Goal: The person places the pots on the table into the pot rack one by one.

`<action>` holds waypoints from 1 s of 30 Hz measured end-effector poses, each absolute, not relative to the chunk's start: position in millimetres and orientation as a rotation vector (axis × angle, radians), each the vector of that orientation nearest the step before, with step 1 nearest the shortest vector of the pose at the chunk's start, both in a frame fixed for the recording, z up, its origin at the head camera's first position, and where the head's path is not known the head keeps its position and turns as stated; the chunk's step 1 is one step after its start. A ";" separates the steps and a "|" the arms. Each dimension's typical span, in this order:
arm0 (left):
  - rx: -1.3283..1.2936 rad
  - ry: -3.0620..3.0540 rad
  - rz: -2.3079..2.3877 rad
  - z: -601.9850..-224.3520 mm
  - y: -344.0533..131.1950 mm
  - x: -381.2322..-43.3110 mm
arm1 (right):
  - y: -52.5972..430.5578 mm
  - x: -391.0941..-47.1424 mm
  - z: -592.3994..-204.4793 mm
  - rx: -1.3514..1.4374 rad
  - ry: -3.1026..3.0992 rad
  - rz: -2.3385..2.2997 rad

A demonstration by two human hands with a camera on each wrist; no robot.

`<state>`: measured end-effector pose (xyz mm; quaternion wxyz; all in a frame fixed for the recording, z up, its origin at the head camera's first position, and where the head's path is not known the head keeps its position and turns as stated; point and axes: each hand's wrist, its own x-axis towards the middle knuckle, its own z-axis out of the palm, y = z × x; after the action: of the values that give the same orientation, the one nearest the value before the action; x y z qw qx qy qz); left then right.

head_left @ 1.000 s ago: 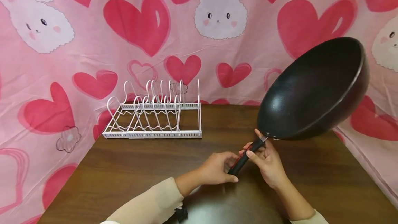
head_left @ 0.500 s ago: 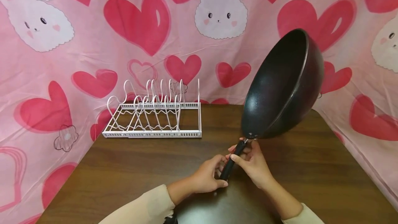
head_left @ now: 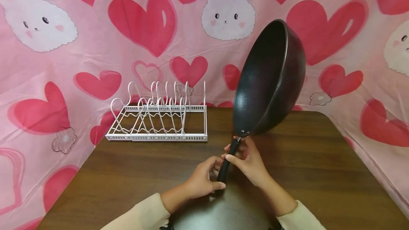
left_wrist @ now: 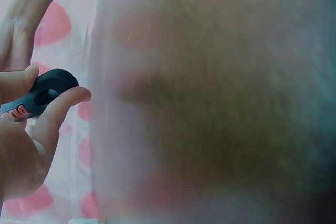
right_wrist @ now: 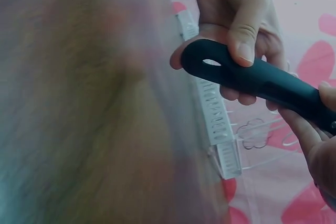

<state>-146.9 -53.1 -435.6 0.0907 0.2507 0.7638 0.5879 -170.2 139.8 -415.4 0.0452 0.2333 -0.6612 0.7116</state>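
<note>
A black frying pan (head_left: pixel 266 81) is held up on edge above the brown table (head_left: pixel 134 184), its hollow facing left. Its black handle (head_left: pixel 227 162) points down toward me. My left hand (head_left: pixel 204 180) grips the handle's end (left_wrist: pixel 44 93), thumb and fingers curled round it. My right hand (head_left: pixel 247 159) grips the handle higher up, near the pan. In the right wrist view the handle (right_wrist: pixel 252 80), with a hanging hole in its end, lies between both hands. A white wire dish rack (head_left: pixel 159 120) stands empty at the table's back left.
A pink cloth (head_left: pixel 96 45) with hearts and rabbits hangs behind and on both sides of the table. The rack (right_wrist: pixel 215 124) shows blurred behind the handle in the right wrist view. Cream sleeves cover both forearms.
The pan has swung left and turned from a flatter tilt to nearly on edge. Both hands, still on the handle, have shifted left with it.
</note>
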 end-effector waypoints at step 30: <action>0.782 2.499 1.880 -432.6 -96.4 -149.4 | 86.0 -190.9 -390.2 0.998 -2.088 2.088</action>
<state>-149.4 -96.4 -432.6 -0.0410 0.2425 0.7746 0.5827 -190.9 86.0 -390.2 0.0123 0.3200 -0.6699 0.6699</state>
